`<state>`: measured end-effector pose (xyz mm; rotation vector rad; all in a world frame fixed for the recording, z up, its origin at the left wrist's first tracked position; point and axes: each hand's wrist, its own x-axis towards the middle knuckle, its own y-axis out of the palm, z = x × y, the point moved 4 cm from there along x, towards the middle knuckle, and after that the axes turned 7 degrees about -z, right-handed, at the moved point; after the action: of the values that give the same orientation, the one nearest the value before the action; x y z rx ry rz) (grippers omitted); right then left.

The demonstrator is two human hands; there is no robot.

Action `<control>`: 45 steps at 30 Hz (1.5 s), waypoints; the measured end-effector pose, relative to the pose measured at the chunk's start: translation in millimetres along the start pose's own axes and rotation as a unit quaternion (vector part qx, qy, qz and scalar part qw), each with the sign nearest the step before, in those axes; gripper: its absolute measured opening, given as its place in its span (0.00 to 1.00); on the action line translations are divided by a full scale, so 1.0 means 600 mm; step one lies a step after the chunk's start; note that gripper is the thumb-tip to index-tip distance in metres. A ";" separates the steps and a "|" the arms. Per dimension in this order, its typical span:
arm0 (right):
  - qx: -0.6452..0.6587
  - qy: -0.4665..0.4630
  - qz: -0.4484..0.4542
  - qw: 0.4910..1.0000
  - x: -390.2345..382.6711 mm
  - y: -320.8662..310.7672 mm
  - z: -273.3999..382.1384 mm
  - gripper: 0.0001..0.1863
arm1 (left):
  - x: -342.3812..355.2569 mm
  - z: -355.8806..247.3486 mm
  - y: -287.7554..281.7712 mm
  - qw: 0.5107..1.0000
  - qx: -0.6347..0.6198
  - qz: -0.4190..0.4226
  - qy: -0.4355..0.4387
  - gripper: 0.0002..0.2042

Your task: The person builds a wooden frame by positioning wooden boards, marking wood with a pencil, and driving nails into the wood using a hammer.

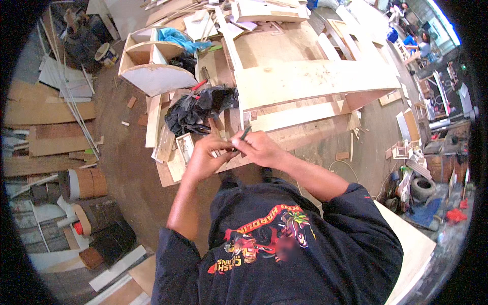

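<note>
In my right hand (pixel 262 147) a slim dark stick (pixel 246 132), like a pencil or pen, is gripped with one end poking up past the fingers. My left hand (pixel 204 155) meets it in front of my body, thumb and fingertips closed at the stick's lower end; whatever they pinch is too small to make out. One left finger points away from me. Both hands are over the near edge of a wooden worktop. Just beyond the left hand lies a crumpled black plastic bag (pixel 198 109), with a red-handled tool (pixel 200 85) behind it.
A long wooden panel frame (pixel 315 84) stands on the worktop to the right. A curved shelf unit (pixel 157 61) with a blue bag sits at back left. Boards (pixel 61 140) and rolls of sheet material (pixel 109 244) fill the left floor; a tyre (pixel 422 188) lies right. People are far right.
</note>
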<state>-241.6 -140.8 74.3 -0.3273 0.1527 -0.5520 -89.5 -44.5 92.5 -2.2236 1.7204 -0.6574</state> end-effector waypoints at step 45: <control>0.070 -0.049 -0.072 0.994 0.085 -0.220 0.064 0.02 | 0.237 0.105 0.094 0.951 -0.269 -0.063 -0.142 0.44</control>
<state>-254.4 -264.2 153.1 -0.2288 -0.0047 -0.6851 -77.7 -200.9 39.5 -2.6321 1.7654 0.1416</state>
